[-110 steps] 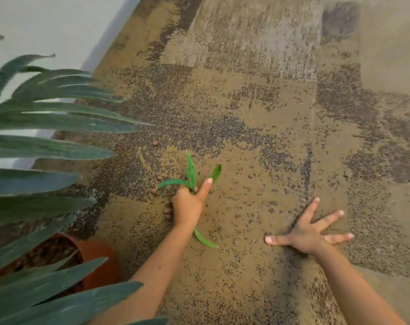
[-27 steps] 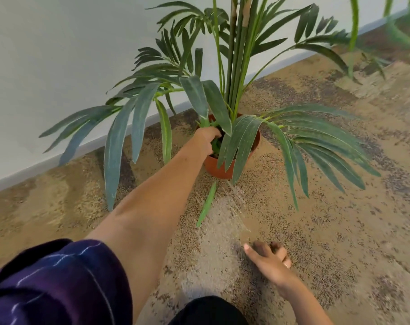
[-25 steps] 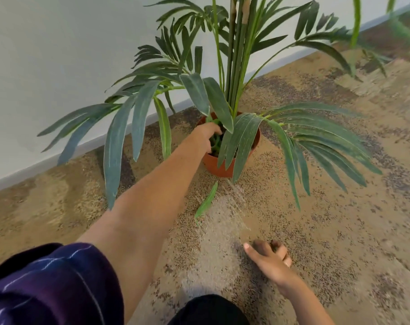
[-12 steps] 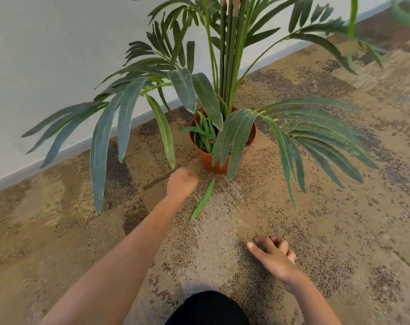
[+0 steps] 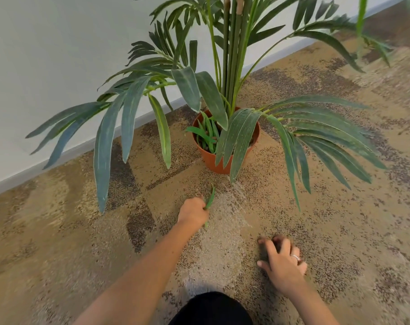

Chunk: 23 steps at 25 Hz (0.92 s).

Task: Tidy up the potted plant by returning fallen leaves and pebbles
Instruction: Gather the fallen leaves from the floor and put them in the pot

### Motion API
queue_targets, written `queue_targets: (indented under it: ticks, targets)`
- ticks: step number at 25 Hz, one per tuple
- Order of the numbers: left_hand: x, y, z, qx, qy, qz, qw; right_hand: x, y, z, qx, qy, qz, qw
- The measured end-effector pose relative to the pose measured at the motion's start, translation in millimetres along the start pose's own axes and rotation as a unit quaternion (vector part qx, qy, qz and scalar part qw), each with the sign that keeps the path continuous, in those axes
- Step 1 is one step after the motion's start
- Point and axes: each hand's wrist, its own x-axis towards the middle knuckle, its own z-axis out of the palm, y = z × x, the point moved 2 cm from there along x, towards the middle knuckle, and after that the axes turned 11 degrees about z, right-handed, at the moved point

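Note:
A terracotta pot (image 5: 211, 161) stands on the carpet near the wall, holding a tall palm-like plant (image 5: 232, 66) with long drooping fronds. Several small bright green leaves (image 5: 205, 134) lie inside the pot on its left side. On the carpet just in front of the pot lies one narrow fallen leaf (image 5: 211, 195). My left hand (image 5: 192, 212) is closed around its lower half, low on the floor. My right hand (image 5: 281, 261) rests on the carpet further right and nearer to me, fingers curled down, with a ring on one finger. No pebbles show clearly.
A white wall with a grey baseboard (image 5: 58, 153) runs diagonally behind the pot. Fronds hang low over the carpet (image 5: 328, 231) to the left and right of the pot. My dark knee (image 5: 211, 310) is at the bottom edge.
My left hand dropped the bunch of small leaves into the pot, pulled back down to the floor and closed on the single leaf in front of the pot. My right hand stayed planted.

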Motion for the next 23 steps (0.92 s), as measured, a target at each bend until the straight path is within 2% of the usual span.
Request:
queue_targets:
  ticks: [3, 7, 11, 13, 16, 20, 22, 23]
  targets:
    - [-16, 13, -18, -0.072, 0.107, 0.058, 0.990, -2, 2, 5, -0.022, -0.002, -0.014, 1.000]
    - [-28, 43, -58, -0.097, 0.303, 0.165, 0.933, 0, 3, 6, -0.042, -0.006, -0.012, 0.999]
    - [-14, 83, -91, -0.042, 0.390, 0.238, 0.888, 3, -2, 7, -0.055, -0.069, 0.002, 0.996]
    - [4, 98, -106, -0.011, 0.398, 0.247, 0.883, 2, -3, 8, -0.050, -0.090, 0.007, 0.995]
    - [38, 109, -119, -0.045, 0.336, 0.194, 0.921, 2, -3, 10, -0.042, -0.106, 0.005, 0.993]
    - [71, 105, -107, 0.016, 0.220, 0.122, 0.968, 2, -2, 9, -0.027, -0.118, 0.011, 0.993]
    - [76, 102, -97, 0.077, 0.181, 0.108, 0.974, 2, 0, 9, -0.024, -0.119, 0.010, 0.993]
    - [74, 102, -95, 0.117, 0.190, 0.098, 0.970, 1, 1, 9, -0.025, -0.119, 0.009, 0.993]
